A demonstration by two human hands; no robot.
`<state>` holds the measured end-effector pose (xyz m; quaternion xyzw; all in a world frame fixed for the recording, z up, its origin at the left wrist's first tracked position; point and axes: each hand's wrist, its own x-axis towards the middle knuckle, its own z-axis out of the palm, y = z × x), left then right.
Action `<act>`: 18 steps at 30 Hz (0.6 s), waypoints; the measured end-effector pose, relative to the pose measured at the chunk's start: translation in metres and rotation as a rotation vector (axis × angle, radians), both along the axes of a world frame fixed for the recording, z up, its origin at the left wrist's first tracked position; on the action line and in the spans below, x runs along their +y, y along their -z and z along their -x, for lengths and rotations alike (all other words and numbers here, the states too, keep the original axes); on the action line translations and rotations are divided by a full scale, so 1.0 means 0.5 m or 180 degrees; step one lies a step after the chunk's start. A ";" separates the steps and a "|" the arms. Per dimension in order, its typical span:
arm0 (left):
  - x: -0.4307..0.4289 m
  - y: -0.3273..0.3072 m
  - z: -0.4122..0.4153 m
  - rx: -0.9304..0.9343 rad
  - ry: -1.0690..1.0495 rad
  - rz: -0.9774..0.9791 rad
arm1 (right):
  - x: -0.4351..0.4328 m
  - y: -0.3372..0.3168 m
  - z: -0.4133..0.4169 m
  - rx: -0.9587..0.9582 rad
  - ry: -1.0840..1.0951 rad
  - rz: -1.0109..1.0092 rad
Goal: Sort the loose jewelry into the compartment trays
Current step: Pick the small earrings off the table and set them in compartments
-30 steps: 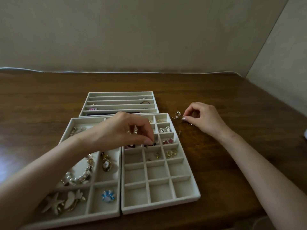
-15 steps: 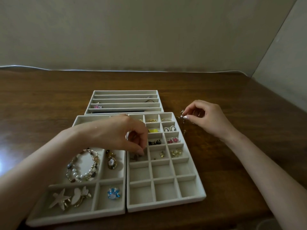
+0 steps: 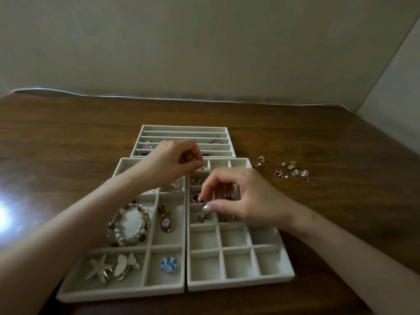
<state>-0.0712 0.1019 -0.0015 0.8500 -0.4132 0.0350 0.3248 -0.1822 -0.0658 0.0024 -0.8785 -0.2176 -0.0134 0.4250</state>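
Right hand (image 3: 238, 196) is now over the grid tray (image 3: 238, 284), off the loose earrings (image 3: 291, 170); pinch-curled, contents unclear. Left hand (image 3: 172, 162) likewise, at its far end. Earrings: tabletop (image 3: 341, 212), right of tray, nearer right hand.

Free room: bare counter (image 3: 68, 144) to your left and behind the slotted tray (image 3: 181, 126); in the cell tray (image 3: 238, 282) the two nearest rows lie open from above. Obstacles: loose earrings (image 3: 292, 171) scattered right of it; left hand (image 3: 168, 165) and right hand (image 3: 243, 196), close together, crowd its far cells.
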 end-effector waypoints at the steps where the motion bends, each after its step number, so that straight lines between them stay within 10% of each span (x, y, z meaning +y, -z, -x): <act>1: -0.001 0.002 0.000 0.0013 0.0017 0.0005 | 0.004 0.001 0.000 -0.0063 -0.0018 0.0040; 18: -0.012 0.018 0.010 -0.0173 0.0306 -0.0048 | -0.230 0.012 -0.023 -0.0127 0.2017 -0.0093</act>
